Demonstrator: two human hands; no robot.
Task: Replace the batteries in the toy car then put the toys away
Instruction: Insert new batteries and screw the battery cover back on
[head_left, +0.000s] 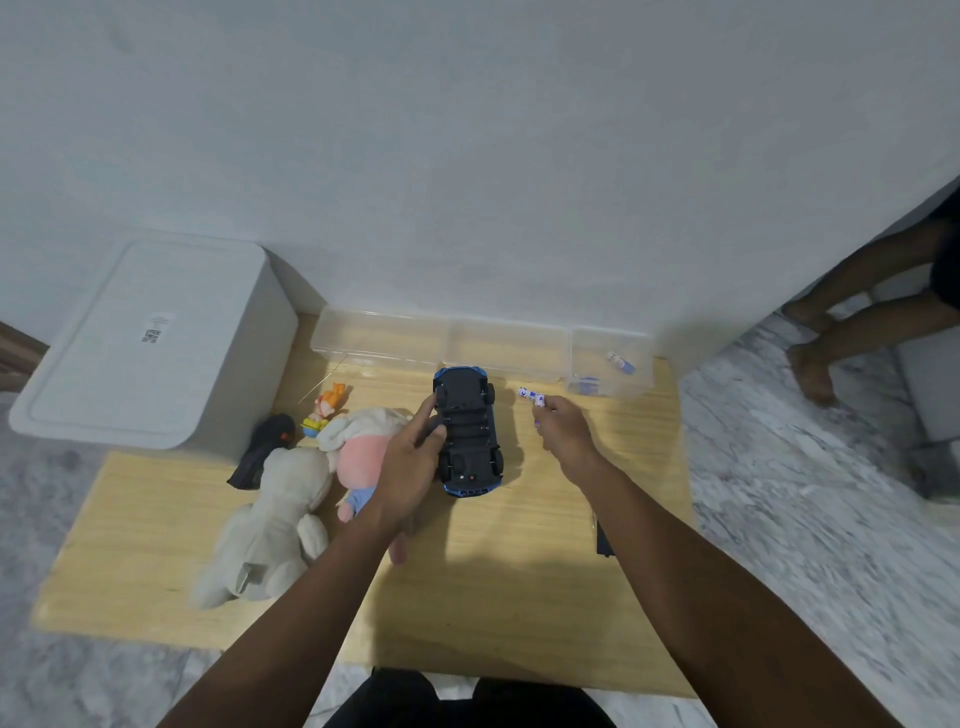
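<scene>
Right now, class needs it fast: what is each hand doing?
Left hand: grips the upturned toy car by its side.
Right hand: pinches batteries at its fingertips.

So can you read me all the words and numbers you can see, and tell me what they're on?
None can be read for sure.
White sticker on the storage box lid: a printed code and tiny text, too small to read.
Batteries in the right hand: blue marks, too blurred to read.
Batteries in the clear tray: print too blurred.
Underside of the toy car, held by the left hand: no writing legible.
</scene>
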